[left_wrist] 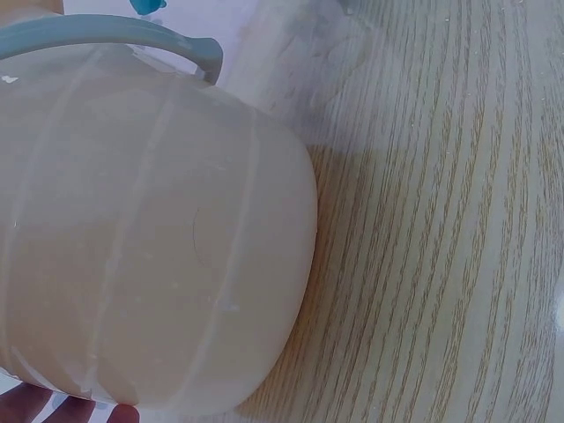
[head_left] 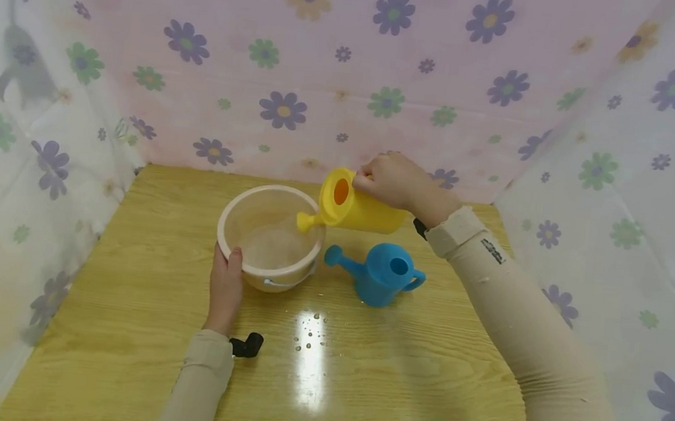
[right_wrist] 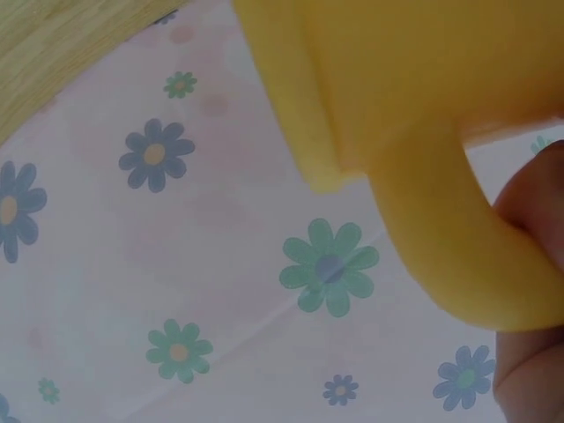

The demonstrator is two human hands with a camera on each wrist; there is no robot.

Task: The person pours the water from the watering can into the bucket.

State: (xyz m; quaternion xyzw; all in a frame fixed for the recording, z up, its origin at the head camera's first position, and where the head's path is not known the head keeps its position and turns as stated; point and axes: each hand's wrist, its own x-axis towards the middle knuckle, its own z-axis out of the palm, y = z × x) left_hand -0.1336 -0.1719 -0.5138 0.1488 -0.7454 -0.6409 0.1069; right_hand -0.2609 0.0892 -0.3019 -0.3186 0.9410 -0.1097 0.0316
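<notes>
A translucent pale bucket (head_left: 270,236) with some water in it stands on the wooden table (head_left: 119,325). My left hand (head_left: 225,288) holds its near left side, thumb on the rim. In the left wrist view the bucket's wall (left_wrist: 150,238) fills the frame, with its bluish handle (left_wrist: 106,31) at the top and fingertips (left_wrist: 62,410) at the bottom. My right hand (head_left: 392,180) grips the handle of a yellow watering can (head_left: 353,206), tipped on its side with the spout (head_left: 307,221) over the bucket's rim. Up close the yellow can (right_wrist: 397,79) and its handle (right_wrist: 458,238) show in the right wrist view.
A blue watering can (head_left: 380,273) stands upright just right of the bucket, spout pointing left. Water drops (head_left: 310,333) lie on the table in front. Flowered cloth walls (head_left: 303,65) close in the back and both sides.
</notes>
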